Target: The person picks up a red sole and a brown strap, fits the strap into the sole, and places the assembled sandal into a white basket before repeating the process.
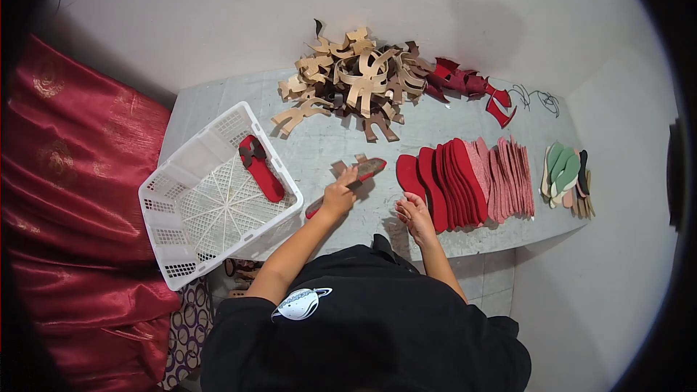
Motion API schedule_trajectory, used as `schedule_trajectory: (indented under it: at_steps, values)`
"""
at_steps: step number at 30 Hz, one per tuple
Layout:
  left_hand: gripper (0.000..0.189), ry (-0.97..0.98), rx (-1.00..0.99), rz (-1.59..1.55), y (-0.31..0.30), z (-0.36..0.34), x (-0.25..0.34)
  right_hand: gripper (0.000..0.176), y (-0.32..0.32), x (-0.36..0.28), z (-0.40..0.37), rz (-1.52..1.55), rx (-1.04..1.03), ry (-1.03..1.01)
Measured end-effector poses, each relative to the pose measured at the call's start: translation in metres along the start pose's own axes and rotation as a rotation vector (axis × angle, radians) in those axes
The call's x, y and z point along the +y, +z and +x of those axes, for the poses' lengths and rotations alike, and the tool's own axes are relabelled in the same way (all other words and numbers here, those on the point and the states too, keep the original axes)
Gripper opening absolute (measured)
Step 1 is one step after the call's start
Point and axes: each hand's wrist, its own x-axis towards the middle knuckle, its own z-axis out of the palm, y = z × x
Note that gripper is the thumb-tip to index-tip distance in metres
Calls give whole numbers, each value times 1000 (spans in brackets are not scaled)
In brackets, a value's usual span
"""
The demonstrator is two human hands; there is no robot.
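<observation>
My left hand is closed on a red sole with a grey-brown underside, held over the table in front of me. Brown strap ends stick out beside the sole. To the right, my right hand is raised with its fingers apart and nothing visible in it. It is beside the near left end of a row of red soles. Pink speckled soles continue that row.
A white plastic basket on the left holds a red sandal. Tan and brown straps lie piled at the back, near red straps and black cord. Green and other soles lie at the right.
</observation>
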Motion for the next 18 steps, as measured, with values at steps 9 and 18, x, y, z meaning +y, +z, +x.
schedule_trajectory:
  at_steps: [9,18]
  values:
    - [53,190,-307,254,41,-41,-17,37,-36,40,12,-119,-24,5]
    - [43,402,-327,565,49,-44,-12,42,-13,38,20,-1031,-21,-706]
